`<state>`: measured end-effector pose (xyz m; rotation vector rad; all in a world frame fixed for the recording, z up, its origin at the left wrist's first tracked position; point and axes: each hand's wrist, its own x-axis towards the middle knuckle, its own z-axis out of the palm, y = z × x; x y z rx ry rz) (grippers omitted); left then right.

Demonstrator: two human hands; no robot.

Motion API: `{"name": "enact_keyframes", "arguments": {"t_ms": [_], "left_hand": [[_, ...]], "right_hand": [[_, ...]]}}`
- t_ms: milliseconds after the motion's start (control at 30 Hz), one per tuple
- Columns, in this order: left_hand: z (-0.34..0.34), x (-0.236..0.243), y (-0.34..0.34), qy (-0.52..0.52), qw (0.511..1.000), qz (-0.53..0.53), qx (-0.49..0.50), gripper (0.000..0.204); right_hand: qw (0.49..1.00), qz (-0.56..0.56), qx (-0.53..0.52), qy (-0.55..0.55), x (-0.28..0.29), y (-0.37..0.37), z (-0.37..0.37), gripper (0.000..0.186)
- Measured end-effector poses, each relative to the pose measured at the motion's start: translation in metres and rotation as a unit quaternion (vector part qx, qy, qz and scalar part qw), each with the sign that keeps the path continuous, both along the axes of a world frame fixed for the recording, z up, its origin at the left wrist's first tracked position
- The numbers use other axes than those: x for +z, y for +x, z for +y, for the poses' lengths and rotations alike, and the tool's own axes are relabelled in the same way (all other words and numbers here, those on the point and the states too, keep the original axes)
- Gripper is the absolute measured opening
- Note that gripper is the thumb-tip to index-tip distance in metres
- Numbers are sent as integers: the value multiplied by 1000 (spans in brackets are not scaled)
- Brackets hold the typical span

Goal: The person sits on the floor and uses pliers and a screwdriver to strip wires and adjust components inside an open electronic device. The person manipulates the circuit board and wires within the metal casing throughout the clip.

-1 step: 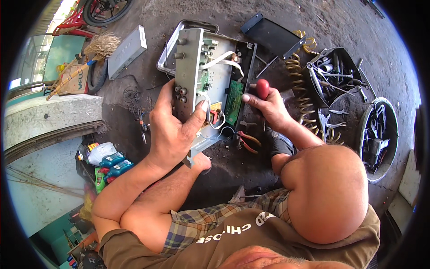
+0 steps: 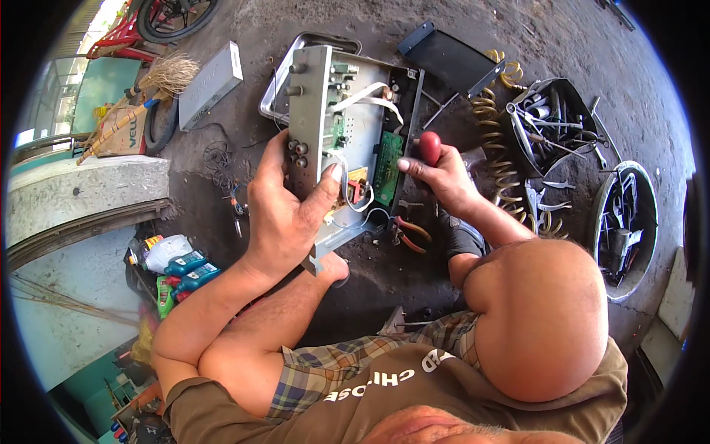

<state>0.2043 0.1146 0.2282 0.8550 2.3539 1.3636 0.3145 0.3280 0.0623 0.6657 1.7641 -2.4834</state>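
Observation:
My left hand [image 2: 288,214] grips the side panel of an opened metal electronics case [image 2: 310,118], its thumb over the edge. That panel carries knobs and round sockets; inside sit a green circuit board [image 2: 387,169], a yellow part with red on it, and white ribbon cables [image 2: 366,96]. The case is tilted up in front of me. By its right wall, my right hand [image 2: 447,177] is closed round a red-handled screwdriver [image 2: 430,148], thumb stretched toward the green board. The screwdriver's shaft is hidden. Red-handled pliers [image 2: 410,235] lie on the ground below the case.
A metal tray [image 2: 277,92] lies behind the case, with a black cover [image 2: 451,58] farther right. A yellow coiled hose [image 2: 503,159] runs beside a tool-filled container [image 2: 551,122] and a round tub of tools [image 2: 629,229]. Bottles [image 2: 185,266] stand at left, below a concrete ledge [image 2: 96,185].
My right hand and the red handle have shifted very slightly left, toward the case. My left hand and the case look practically the same.

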Motion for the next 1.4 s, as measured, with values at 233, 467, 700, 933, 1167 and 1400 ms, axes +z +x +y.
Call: {"name": "enact_keyframes", "arguments": {"t_ms": [233,467,700,933,1167,1400], "left_hand": [[-8,-9,-13,16,992,-126,-13,52],[-19,-27,-32,-13,987,-158,37,38],[-39,-34,-42,-62,981,-184,21,32],[-42,-44,-41,7,974,-227,28,22],[-35,-40,-36,-30,983,-180,23,54],[-31,-42,-26,-93,994,-15,-54,82]], "right_hand": [[997,5,8,74,6,-2,2,37],[989,81,-69,100,-2,-2,-4,46],[984,117,-86,100,-2,0,0,54],[984,131,-72,97,-3,2,2,54],[986,117,-92,72,-10,0,-1,49],[995,-31,-68,66,-18,2,0,36]]}}
